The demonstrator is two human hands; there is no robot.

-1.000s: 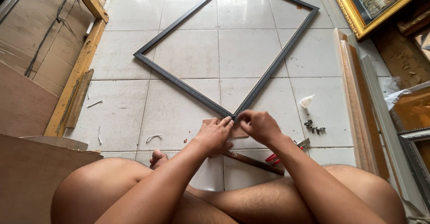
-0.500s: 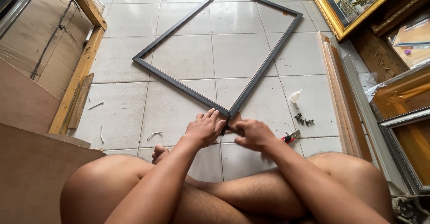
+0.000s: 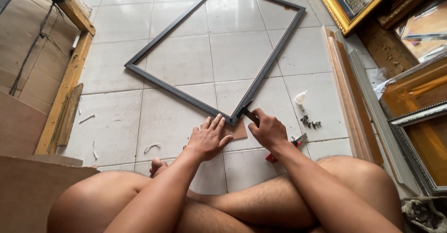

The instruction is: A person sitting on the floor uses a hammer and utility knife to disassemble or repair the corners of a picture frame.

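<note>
A dark, thin rectangular frame (image 3: 179, 94) lies flat on the white tiled floor, one corner pointing at me. My left hand (image 3: 208, 140) rests flat with fingers spread just below that near corner, partly on a small brown board piece (image 3: 240, 131) under the corner. My right hand (image 3: 267, 130) grips the handle of a small dark hammer (image 3: 247, 111), whose head sits at the frame's near corner. My bare crossed legs fill the bottom of the view.
A red-handled tool (image 3: 272, 157), small dark fasteners (image 3: 309, 121) and a white squeeze bottle (image 3: 301, 97) lie right of my hands. Wooden mouldings (image 3: 344, 88), a gold frame (image 3: 344, 9) and stacked frames (image 3: 414, 121) line the right. A wooden beam (image 3: 65, 98) and boards stand left.
Both hands were pinching the frame's near corner. Now my left hand lies flat beside it and my right hand holds a hammer at the corner.
</note>
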